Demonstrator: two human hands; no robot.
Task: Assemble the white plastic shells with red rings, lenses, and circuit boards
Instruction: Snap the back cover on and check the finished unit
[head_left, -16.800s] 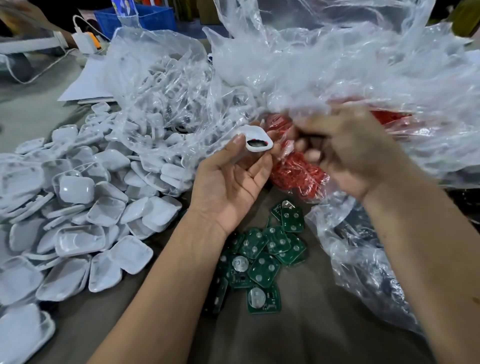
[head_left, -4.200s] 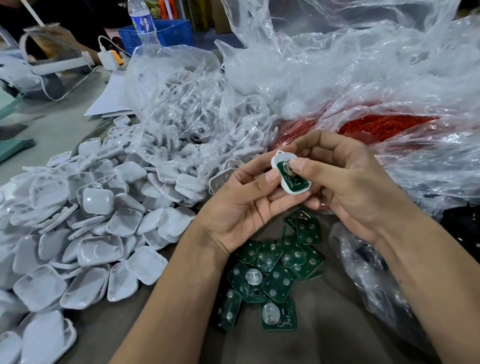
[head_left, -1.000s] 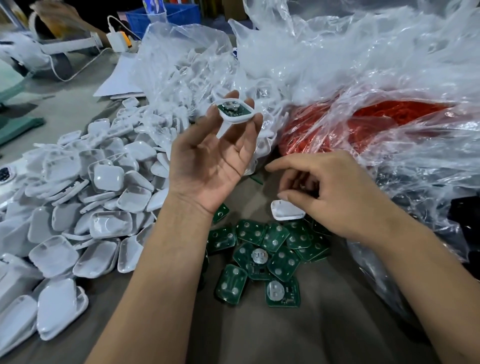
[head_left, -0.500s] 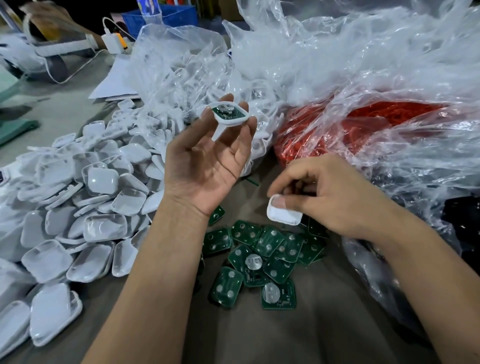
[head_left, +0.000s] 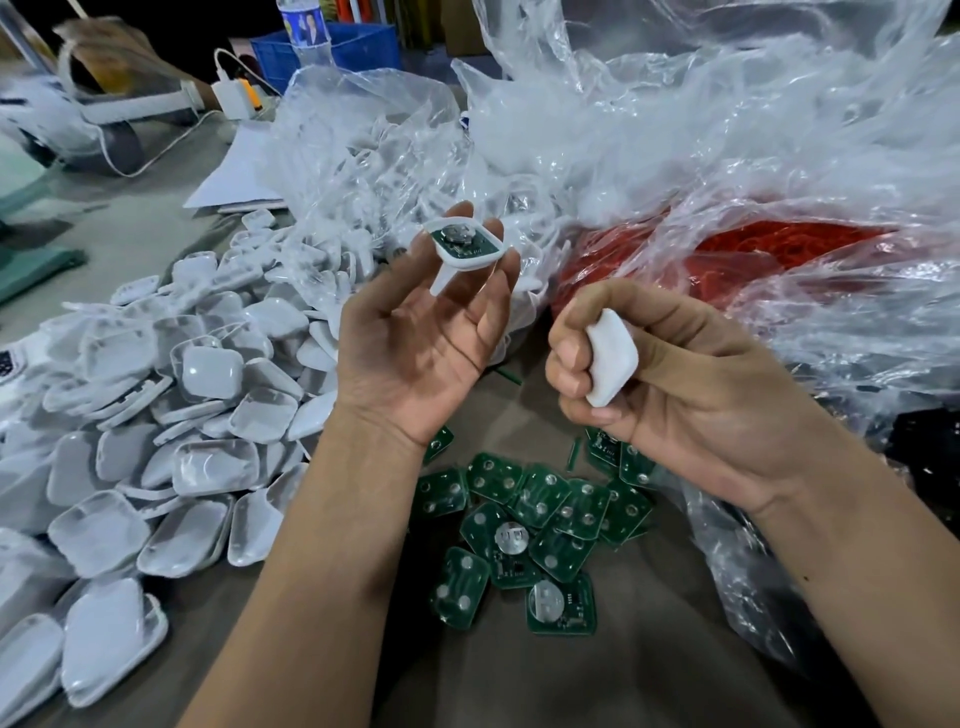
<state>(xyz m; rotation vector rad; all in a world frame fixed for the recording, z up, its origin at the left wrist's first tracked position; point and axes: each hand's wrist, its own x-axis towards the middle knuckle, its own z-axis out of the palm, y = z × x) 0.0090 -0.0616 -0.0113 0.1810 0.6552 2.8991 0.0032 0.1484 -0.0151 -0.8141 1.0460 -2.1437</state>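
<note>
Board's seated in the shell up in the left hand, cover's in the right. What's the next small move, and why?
Probably bring the white cover in the right hand up over the open shell that the left hand pinches: its circuit board lies exposed, and the two parts are apart.

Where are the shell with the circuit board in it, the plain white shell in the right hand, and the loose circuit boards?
Shell with board (head_left: 464, 245), head view, on the green board inside.
Plain white shell (head_left: 610, 358), head view, on its outer face.
Loose circuit boards (head_left: 540, 514), head view, mid-pile.

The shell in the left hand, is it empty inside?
No, the shell held at the left hand's fingertips has a green circuit board seated in it.
</note>
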